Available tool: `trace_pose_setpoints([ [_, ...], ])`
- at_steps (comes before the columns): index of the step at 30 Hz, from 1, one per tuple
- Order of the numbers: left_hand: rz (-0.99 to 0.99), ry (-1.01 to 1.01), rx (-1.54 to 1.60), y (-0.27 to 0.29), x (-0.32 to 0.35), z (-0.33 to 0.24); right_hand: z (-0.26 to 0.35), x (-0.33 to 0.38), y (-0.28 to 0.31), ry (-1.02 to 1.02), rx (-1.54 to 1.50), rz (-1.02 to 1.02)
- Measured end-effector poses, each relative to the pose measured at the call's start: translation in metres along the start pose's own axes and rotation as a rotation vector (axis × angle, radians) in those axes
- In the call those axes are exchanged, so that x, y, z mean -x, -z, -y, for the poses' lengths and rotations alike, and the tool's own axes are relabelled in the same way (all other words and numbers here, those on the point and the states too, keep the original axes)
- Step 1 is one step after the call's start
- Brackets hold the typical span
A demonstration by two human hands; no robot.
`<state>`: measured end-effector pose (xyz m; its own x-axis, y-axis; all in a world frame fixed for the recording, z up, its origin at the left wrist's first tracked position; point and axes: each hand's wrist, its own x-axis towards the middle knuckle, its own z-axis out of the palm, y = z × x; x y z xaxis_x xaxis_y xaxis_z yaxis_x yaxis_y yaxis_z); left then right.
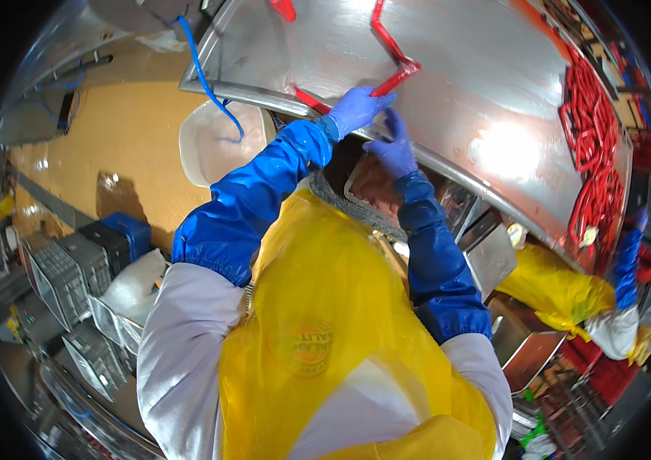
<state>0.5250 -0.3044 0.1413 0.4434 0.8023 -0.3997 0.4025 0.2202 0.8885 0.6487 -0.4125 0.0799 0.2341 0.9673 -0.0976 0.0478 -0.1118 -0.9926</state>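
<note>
My left hand [356, 111], in a purple glove, is closed around a string of red sausage links [398, 74] at the near edge of the steel table [463, 100]. One end of the string pokes out left of the hand, and the links on the other side bend away up the table. Just right of it and lower, my right hand [396, 149] holds nothing, its gloved fingers apart in front of the table edge. Another short red piece [283, 9] lies at the far side, cut off by the picture's border.
A large heap of red sausage links [590, 130] covers the table's right end. Beneath the near edge sits a tub of pinkish meat [375, 184]. A white bin [222, 146] and blue hose [199, 65] are left. Another person's yellow apron [555, 284] shows right; grey crates [72, 268] stand lower left.
</note>
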Motion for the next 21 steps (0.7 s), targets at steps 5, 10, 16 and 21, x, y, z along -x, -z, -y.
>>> trace_pose_setpoints([
  [5, 0.337, 0.130, 0.982, -0.030, 0.024, 0.007, -0.041, 0.051, 0.004, -0.271, -0.233, 0.140],
  [10, 0.339, 0.088, 0.683, -0.046, 0.048, 0.020, -0.048, 0.102, 0.018, -0.039, 0.022, -0.104],
  [16, 0.361, 0.256, 0.978, -0.069, 0.058, 0.026, -0.036, 0.096, 0.040, -0.501, -0.334, 0.238],
  [21, 0.288, 0.040, 0.627, -0.056, 0.075, 0.048, -0.038, 0.162, 0.070, -0.264, 0.323, -0.018],
])
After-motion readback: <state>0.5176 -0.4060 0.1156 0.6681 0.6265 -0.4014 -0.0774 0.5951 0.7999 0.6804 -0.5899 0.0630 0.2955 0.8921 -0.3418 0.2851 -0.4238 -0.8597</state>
